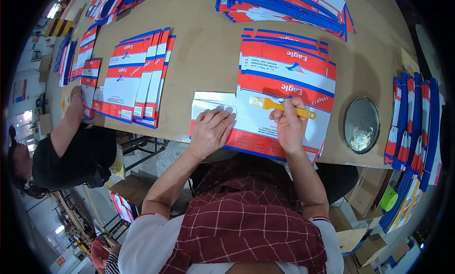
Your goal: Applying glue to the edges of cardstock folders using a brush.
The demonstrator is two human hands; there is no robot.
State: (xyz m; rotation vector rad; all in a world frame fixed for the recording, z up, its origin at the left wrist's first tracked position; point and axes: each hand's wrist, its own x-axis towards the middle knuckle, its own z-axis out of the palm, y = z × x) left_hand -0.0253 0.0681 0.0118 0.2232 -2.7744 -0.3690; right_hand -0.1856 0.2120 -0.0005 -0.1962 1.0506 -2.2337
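My right hand [290, 124] grips the yellow handle of a flat brush [279, 106], its pale bristles pointing left. Under the brush lies a stack of flat red, white and blue cartons [303, 79], slightly fanned. On the left, my left hand [211, 133] rests with its fingers laid over a white carton flap [208, 102], close to the table's front edge. What lies under its palm is hidden. To the right of the stack sits a round metal dish [362, 113] with lumps of pale paste in it.
Other carton stacks lie at the left [137, 77] and at the back [289, 8] of the brown table [199, 51]. Bundled cartons [412, 117] stand along the right edge. A co-worker's arm [65, 129] reaches cartons at the far left. Open boxes [362, 193] are below right.
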